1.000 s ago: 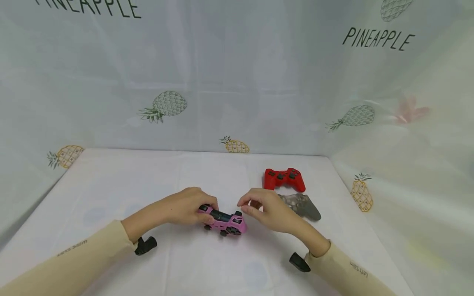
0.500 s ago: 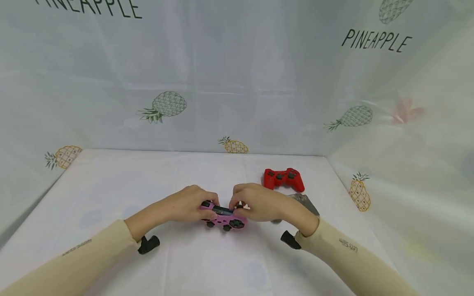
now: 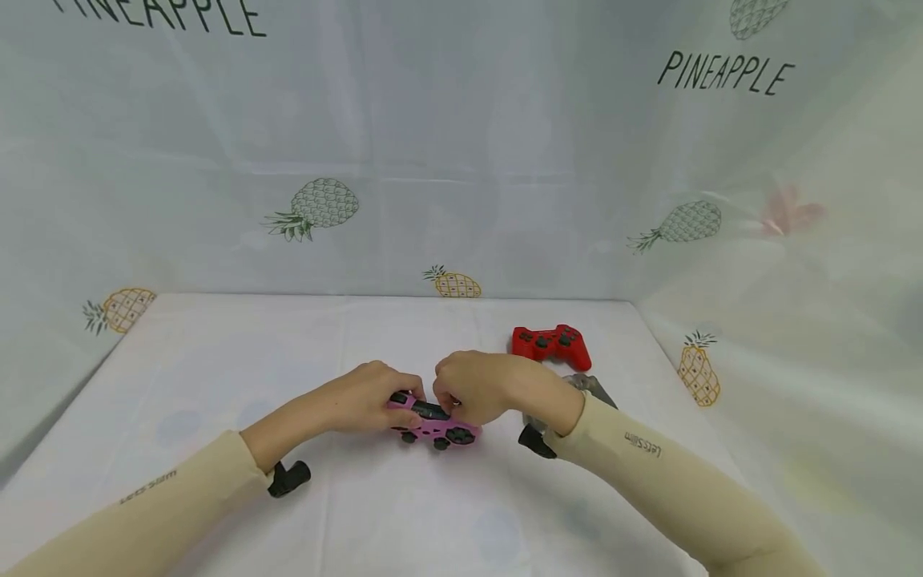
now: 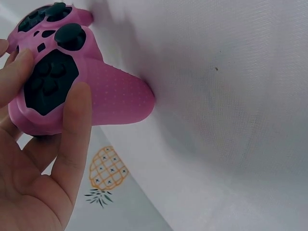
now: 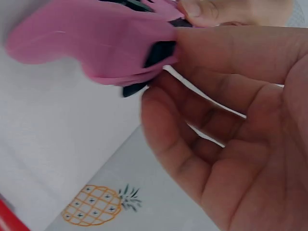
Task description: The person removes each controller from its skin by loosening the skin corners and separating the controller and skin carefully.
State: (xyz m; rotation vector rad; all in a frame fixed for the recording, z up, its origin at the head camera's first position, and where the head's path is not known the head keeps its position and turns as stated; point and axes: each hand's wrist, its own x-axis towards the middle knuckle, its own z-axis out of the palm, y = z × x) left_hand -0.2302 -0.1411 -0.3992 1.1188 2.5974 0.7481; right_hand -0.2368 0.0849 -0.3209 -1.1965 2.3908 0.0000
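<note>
A pink game controller (image 3: pixel 431 426) with black sticks and buttons is held on edge over the white table. Its pink outer layer has dotted grips and looks like a soft cover over a black body. My left hand (image 3: pixel 371 397) grips one end between thumb and fingers; in the left wrist view, fingers (image 4: pixel 77 113) lie beside the black direction pad. At the upper side my right hand (image 3: pixel 476 389) pinches the controller's edge. The right wrist view shows thumb and fingertips (image 5: pixel 159 113) at the pink edge, where black parts show. The palms partly hide the controller.
A red game controller (image 3: pixel 554 346) lies at the back right of the white table (image 3: pixel 238 336). In front of it a grey controller (image 3: pixel 590 386) is mostly covered by my right forearm. A pineapple-printed curtain (image 3: pixel 461 144) hangs behind.
My right hand has come left from beside the grey controller to the pink one, its fingers now pinching the edge and the wrist turned over. The left hand keeps its grip.
</note>
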